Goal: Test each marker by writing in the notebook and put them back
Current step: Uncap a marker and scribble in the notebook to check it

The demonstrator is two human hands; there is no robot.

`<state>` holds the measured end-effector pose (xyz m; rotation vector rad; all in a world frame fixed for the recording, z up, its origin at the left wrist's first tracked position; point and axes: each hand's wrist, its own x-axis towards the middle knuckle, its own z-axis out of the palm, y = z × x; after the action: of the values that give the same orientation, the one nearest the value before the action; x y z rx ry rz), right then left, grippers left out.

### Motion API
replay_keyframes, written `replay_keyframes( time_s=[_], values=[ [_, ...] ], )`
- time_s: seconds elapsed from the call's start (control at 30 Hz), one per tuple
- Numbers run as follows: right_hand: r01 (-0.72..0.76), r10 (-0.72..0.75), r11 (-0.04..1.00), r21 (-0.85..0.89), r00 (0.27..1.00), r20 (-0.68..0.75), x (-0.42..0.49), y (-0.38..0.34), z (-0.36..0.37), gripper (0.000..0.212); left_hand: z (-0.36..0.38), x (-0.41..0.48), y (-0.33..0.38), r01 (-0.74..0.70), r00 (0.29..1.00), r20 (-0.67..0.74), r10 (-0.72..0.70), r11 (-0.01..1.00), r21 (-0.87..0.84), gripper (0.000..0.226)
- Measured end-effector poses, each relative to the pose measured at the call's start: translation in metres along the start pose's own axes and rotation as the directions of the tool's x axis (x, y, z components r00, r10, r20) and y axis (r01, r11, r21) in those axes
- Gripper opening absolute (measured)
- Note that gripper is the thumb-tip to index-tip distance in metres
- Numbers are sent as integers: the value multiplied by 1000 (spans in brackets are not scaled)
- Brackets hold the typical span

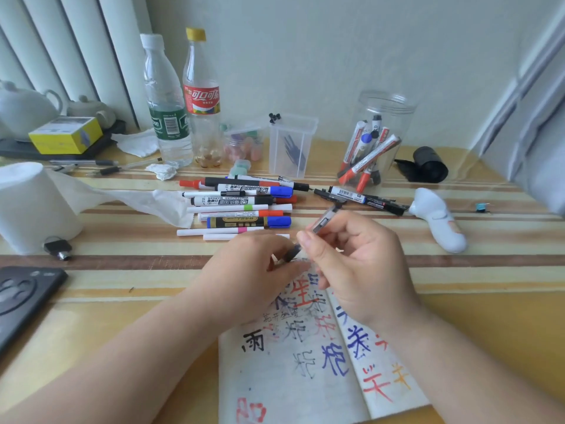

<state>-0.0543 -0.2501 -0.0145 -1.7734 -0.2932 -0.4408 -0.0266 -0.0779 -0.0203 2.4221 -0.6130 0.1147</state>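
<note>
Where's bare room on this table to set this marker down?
Two bare patches of table: between the phone and your left forearm, and right of the notebook, in front of the white gadget. The marker pile, bottles and jar crowd the back.

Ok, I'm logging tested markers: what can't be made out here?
Head view.
Held marker, lower end: covered by left hand and right hand; capped or not unclear.
Notebook: top under both hands, bottom cut by frame edge.
Jar markers, labels: too small, blurred.
</note>
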Motion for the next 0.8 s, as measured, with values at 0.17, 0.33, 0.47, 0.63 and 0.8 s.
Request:
replay_keyframes(
  time_s=[0.17, 0.33, 0.47, 0.63, 0.8],
  values=[
    [82, -86, 995, -50, 993, -78, 8, -23, -9, 12, -11, 3, 8, 146, 988, 42, -148, 989, 31, 19],
    [107, -134, 984, -141, 972, -193, 46, -42, -39, 10, -31, 26, 27, 221, 975, 61, -216, 971, -93, 20],
    [125, -191, 969, -212, 926, -326, 88, -59, -56, 14, -35, 52, 46, 148, 985, -60, -163, 970, -193, 23],
    [105, -267, 934, -342, 840, -473, 152, -63, -84, 12, -28, 61, 53, 103, 985, -106, -137, 955, -278, 18],
    [-47, -152, 930, -363, 853, -499, 193, -41, -91, 11, -26, 54, 45, 118, 985, -91, -148, 954, -276, 19]
  ],
)
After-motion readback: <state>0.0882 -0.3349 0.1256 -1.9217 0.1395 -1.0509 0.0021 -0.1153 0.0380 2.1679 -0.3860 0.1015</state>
